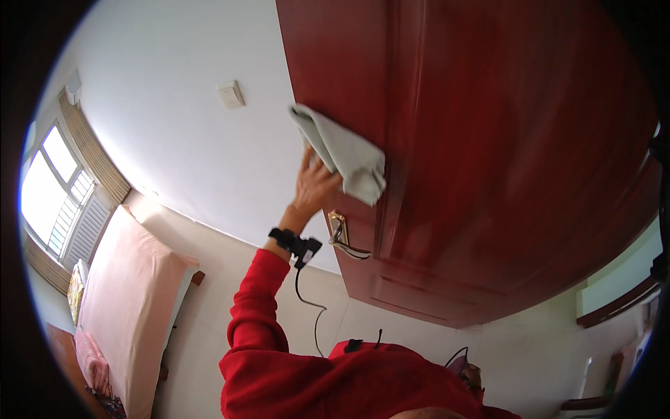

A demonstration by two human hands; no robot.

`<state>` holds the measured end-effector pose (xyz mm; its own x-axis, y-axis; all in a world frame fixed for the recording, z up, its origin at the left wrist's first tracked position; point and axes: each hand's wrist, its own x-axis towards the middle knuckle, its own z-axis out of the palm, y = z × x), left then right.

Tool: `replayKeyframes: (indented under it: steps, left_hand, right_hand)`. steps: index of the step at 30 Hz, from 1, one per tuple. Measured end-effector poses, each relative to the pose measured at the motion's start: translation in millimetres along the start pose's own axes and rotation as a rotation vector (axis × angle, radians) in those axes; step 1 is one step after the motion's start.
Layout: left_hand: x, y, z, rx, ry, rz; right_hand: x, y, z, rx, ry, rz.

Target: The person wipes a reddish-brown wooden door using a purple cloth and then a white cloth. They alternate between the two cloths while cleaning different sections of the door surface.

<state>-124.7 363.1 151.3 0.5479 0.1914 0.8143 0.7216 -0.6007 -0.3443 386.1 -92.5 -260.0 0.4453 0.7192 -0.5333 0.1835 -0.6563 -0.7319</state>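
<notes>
My left hand (315,183), at the end of a raised red sleeve, holds a folded pale grey-green cloth (347,153). Its fingers are partly hidden behind the cloth. The cloth lies over the left edge of a dark red panelled door (481,140), with one corner standing out past that edge. Just below the hand, a metal lever handle (340,234) is fixed to the door. A black band with a small device (296,246) circles my left wrist, and a cable hangs from it. My right hand cannot be made out.
A square light switch (231,93) is on the white wall left of the door. Further left, a bed with a pink cover (129,279) stands by a bright window (56,178) with curtains. Pale tiles (209,307) cover the floor. An unclear purple and brown shape (466,369) shows beside my red top.
</notes>
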Motion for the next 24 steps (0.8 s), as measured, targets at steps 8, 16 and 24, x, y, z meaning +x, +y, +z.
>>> replayKeyframes:
  steps: [8,16,24]
  left_hand:
    - [159.6,-64.1,-55.9,0.103,0.418,-0.071]
    - [275.5,-99.8,-119.1,-0.052,0.520,-0.154]
    - [387.5,-139.8,-173.4,-0.245,0.770,0.075]
  right_hand:
    - [-19.8,-6.8,-7.3,0.162,0.103,0.157]
    - [-2.4,19.8,-5.3,0.114,0.139,0.133]
    - [0.0,33.2,11.3,0.362,0.323,0.156]
